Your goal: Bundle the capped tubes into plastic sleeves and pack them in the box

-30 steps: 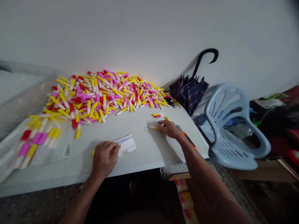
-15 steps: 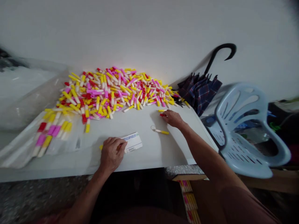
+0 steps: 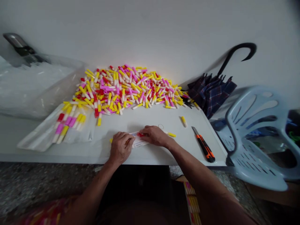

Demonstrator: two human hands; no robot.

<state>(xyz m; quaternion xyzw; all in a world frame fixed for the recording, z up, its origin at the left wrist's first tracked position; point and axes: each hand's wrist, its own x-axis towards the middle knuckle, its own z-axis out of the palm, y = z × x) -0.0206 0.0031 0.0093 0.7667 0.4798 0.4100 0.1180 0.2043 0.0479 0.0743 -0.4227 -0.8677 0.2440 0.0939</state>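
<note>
My left hand [image 3: 121, 146] is closed near the table's front edge, its fingertips pinched at the left end of a small white printed box [image 3: 140, 143]. What they hold is hidden. A yellow tip [image 3: 111, 141] pokes out to the left of this hand. My right hand [image 3: 154, 136] is closed on a small red-capped tube [image 3: 140, 134], held over the box and close to the left fingertips. Just beyond the right hand lie a yellow-and-white tube [image 3: 171, 134] and a thin loop like a rubber band [image 3: 160, 126].
A big heap of red, pink and yellow capped tubes [image 3: 131, 90] lies against the wall. Bagged tubes [image 3: 67, 123] are at left. A utility knife [image 3: 203, 145] and a single tube [image 3: 184, 121] lie at right, near an umbrella [image 3: 212, 93] and a blue chair [image 3: 255, 134].
My right hand has moved left with the red-capped tube, from the table's right side to the box by my left hand. The view has shifted, and the utility knife now shows.
</note>
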